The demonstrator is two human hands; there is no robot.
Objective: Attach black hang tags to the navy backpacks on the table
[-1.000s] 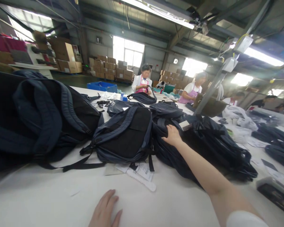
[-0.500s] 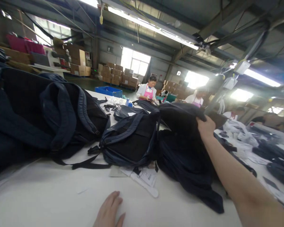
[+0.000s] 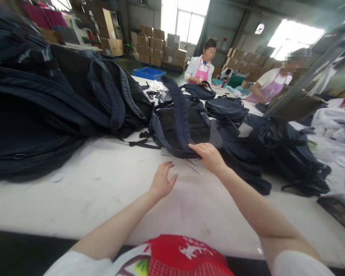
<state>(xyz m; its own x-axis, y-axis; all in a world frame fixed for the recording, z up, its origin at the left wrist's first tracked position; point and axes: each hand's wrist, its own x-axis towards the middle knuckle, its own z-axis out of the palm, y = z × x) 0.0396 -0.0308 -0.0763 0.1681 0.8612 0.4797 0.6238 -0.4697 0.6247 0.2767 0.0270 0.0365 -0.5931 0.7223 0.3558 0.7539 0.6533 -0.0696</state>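
Observation:
My right hand [image 3: 208, 156] has its fingers closed at the lower end of a navy shoulder strap [image 3: 180, 111], which stands up blurred over the black back panel of a backpack [image 3: 195, 120]. How firmly it grips there is hard to see. My left hand [image 3: 162, 181] hovers just in front of that backpack, fingers apart and holding nothing. Beside my right hand lies another dark backpack [image 3: 241, 161], partly covered by a crumpled dark bag [image 3: 281, 142]. Papers under the middle backpack's front edge are mostly hidden.
A large pile of navy backpacks [image 3: 60, 103] fills the left of the white table [image 3: 103, 199]. Further back are more bags [image 3: 227, 107], a blue bin [image 3: 149, 73] and co-workers in pink aprons [image 3: 201, 73]. White bundled material [image 3: 330, 126] lies at right.
My right hand has let go of the dark bag on the right and moved left to the middle backpack's strap, now raised. My left hand has moved forward; the view has tilted down.

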